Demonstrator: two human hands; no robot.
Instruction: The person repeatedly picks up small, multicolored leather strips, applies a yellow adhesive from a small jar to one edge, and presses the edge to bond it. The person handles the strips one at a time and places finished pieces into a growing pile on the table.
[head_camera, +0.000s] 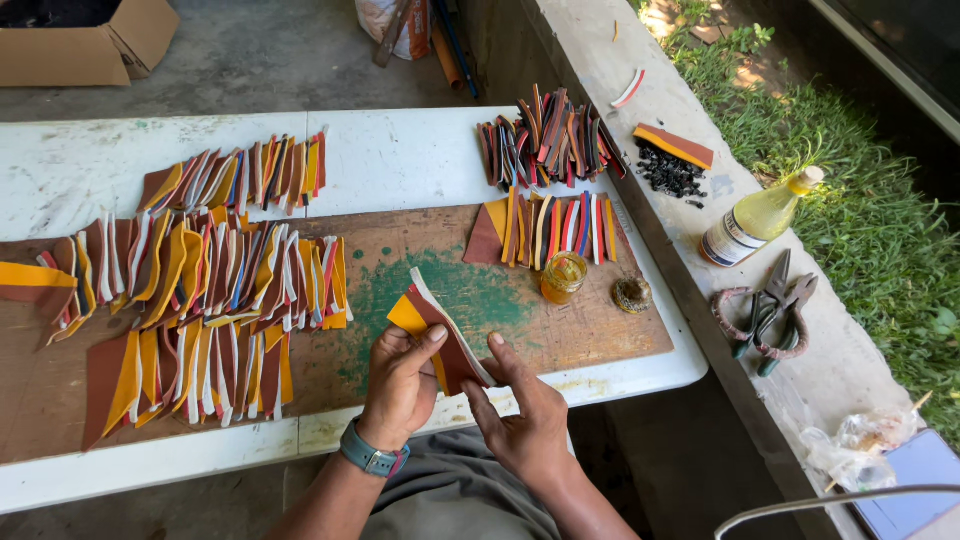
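Note:
Both my hands hold one layered leather piece (432, 318), made of brown, yellow and white strips, just above the front of the wooden board (560, 330). My left hand (400, 378), with a grey watch at the wrist, grips its lower left side, thumb on top. The fingers of my right hand (515, 400) pinch its white right edge. A small open jar of amber liquid (563, 277) stands on the board just beyond the piece.
Rows of similar coloured leather pieces (215, 290) cover the board's left; more lie at the back (550, 135) and centre (545, 228). On the concrete ledge lie a yellow-liquid bottle (755, 218), pliers (775, 310) and black bits (668, 172). A cardboard box (85, 40) sits far left.

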